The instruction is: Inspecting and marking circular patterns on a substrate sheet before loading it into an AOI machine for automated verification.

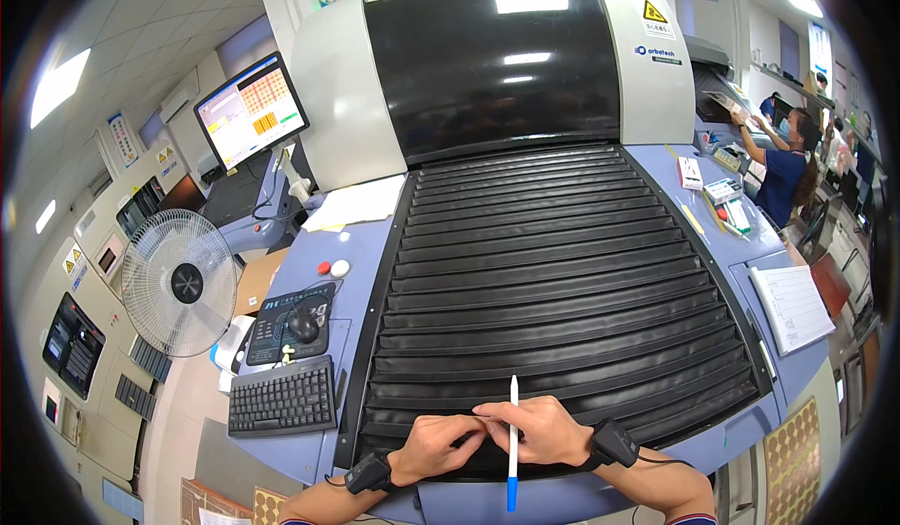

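A slim white pen [513,459] with a blue end is held in my right hand [548,433]. It stands nearly upright in the picture, blue end toward me and narrow tip pointing away. My left hand [437,448] is closed, its thumb and fingers bent together, and its fingertips meet those of my right hand. Whatever lies between the left fingertips, if anything, is too small to make out. Both hands hover over the near end of a black ribbed bellows cover [553,291] on a large machine. A black band device sits on each wrist.
At left are a keyboard [282,396], a mouse [303,324], red and white buttons, a monitor [251,112] and a fan [180,282]. A paper form [790,307] and small boxes lie on the right ledge. A dark machine hood [497,66] rises behind; a person [783,169] works at far right.
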A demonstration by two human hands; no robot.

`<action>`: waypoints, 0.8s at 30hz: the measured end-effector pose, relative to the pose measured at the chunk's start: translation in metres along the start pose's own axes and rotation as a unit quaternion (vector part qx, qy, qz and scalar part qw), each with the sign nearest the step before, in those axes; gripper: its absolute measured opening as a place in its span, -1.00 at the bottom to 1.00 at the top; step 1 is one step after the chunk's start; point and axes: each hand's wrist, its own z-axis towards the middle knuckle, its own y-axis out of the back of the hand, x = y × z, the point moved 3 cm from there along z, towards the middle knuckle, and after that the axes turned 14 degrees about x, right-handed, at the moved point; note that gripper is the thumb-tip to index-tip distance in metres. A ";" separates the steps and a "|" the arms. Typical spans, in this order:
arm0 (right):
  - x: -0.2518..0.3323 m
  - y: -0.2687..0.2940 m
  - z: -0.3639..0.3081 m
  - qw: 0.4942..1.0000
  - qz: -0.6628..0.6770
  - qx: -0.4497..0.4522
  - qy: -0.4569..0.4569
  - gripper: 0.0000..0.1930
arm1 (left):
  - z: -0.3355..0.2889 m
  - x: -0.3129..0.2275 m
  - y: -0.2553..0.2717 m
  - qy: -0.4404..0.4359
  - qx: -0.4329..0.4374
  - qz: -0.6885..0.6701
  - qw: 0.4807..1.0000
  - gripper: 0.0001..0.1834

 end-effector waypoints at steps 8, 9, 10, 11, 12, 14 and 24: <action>0.002 -0.001 -0.001 1.000 0.003 -0.019 0.012 -0.62 | 0.000 -0.003 0.000 0.005 0.004 -0.005 1.000 -0.80; 0.002 -0.001 -0.001 1.000 0.005 -0.019 0.011 -0.62 | 0.000 -0.003 0.000 0.006 0.004 -0.005 1.000 -0.80; 0.001 -0.001 -0.001 1.000 0.006 -0.019 0.009 -0.62 | 0.000 -0.003 0.000 0.006 0.005 -0.003 1.000 -0.80; 0.001 -0.001 -0.001 1.000 0.007 -0.019 0.009 -0.62 | 0.000 -0.003 0.000 0.007 0.005 -0.002 1.000 -0.80; 0.001 -0.002 -0.001 1.000 0.004 -0.018 0.011 -0.62 | 0.000 -0.003 0.000 0.007 0.006 -0.002 1.000 -0.80; -0.001 -0.002 -0.002 1.000 0.000 -0.018 0.013 -0.62 | 0.000 -0.002 -0.001 0.003 0.002 -0.002 1.000 -0.80; 0.002 0.000 0.001 0.999 0.003 -0.026 0.021 -0.63 | -0.001 0.000 -0.001 0.007 0.006 -0.005 1.000 -0.80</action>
